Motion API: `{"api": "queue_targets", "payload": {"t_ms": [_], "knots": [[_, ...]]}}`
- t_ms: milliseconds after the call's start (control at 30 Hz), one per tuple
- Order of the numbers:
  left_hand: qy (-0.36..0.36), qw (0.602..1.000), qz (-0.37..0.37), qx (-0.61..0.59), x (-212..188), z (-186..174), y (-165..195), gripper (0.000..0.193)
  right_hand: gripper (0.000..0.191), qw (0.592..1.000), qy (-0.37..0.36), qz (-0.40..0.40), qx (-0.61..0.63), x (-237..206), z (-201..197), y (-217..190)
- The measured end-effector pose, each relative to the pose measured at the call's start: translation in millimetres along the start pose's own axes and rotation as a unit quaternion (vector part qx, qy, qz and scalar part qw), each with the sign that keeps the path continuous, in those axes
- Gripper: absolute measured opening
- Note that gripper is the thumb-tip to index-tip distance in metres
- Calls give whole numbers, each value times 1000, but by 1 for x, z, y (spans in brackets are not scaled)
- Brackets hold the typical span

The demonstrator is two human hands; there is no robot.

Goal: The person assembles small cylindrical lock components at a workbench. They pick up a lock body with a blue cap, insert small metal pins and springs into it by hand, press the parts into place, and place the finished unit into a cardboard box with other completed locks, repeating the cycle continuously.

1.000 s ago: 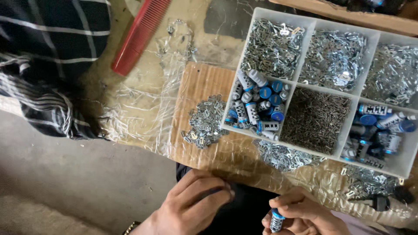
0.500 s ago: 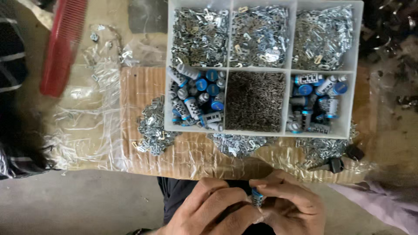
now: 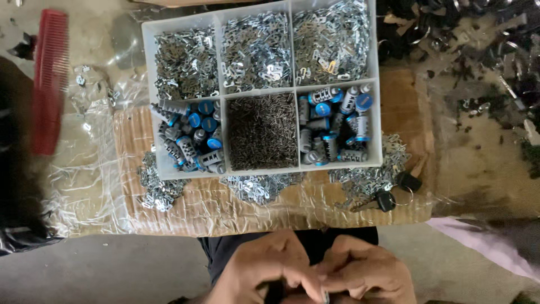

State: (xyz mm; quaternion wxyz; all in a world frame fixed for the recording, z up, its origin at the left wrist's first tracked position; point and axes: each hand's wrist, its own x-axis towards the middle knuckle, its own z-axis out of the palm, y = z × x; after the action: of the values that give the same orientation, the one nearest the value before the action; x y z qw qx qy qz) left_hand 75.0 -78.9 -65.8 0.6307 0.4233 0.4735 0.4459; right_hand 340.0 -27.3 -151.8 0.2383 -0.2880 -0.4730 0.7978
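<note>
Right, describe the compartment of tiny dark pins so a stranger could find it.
Start at the white divided tray on the cardboard-topped bench. Take its front row, middle compartment. Alone it holds fine dark pins; both neighbours hold grey cylinders with blue caps.

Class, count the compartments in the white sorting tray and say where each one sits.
6. The white sorting tray has three compartments along the far row, left, middle and right, and three along the near row, left, middle and right. The far edge is partly cut off.
</note>
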Motion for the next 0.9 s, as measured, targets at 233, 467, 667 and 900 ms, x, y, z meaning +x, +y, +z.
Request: {"api": "queue_targets", "payload": {"t_ms": [233,467,667,900], "knots": [[193,776,231,554,26,26,-3,37,48,987,69,-80,121,-14,-33,-18],[242,791,230,513,13,6,-9,14,47,987,102,-70,104,-8,-11,-20],[249,954,89,139,-16,27,-14,4,46,993,77,-48,77,24,25,-24],[198,871,247,375,-14,11,-22,6,36,993,88,-79,17,33,30,-21]]}}
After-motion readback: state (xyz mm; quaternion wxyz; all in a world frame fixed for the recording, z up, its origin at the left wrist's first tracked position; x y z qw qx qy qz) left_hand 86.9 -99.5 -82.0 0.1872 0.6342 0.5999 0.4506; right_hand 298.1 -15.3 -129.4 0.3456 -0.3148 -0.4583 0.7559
